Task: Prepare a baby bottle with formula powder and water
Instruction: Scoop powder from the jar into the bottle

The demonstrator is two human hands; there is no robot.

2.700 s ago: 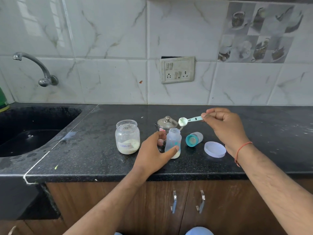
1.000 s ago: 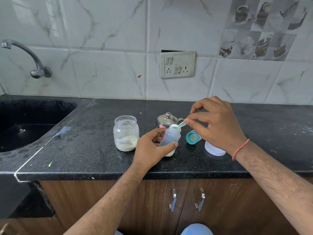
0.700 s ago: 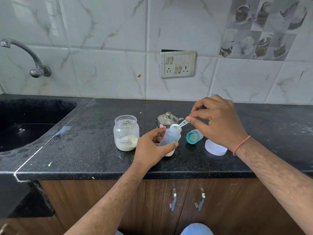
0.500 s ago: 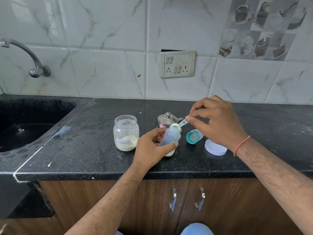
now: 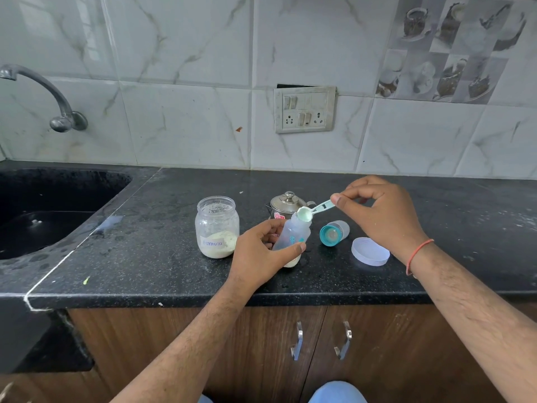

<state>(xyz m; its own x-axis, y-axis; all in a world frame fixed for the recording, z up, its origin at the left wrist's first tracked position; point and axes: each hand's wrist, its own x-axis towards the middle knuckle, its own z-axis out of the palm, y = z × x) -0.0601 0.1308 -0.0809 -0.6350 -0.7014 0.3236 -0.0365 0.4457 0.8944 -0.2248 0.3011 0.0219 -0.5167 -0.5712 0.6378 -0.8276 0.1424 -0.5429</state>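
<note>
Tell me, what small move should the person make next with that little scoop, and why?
Probably carry the scoop back to the open formula jar for more powder. The right hand pinches its handle, the bowl looks emptied at the mouth of the tilted bottle, which the left hand holds.

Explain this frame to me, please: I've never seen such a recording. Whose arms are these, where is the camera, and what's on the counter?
There is no robot; a person wears the camera on the head, looking down at their own arms. The left hand grips a tilted baby bottle. The right hand pinches a small scoop at the bottle's mouth. On the black counter stand an open formula jar and a steel pot; the bottle's teal cap and a white lid lie nearby.
</note>
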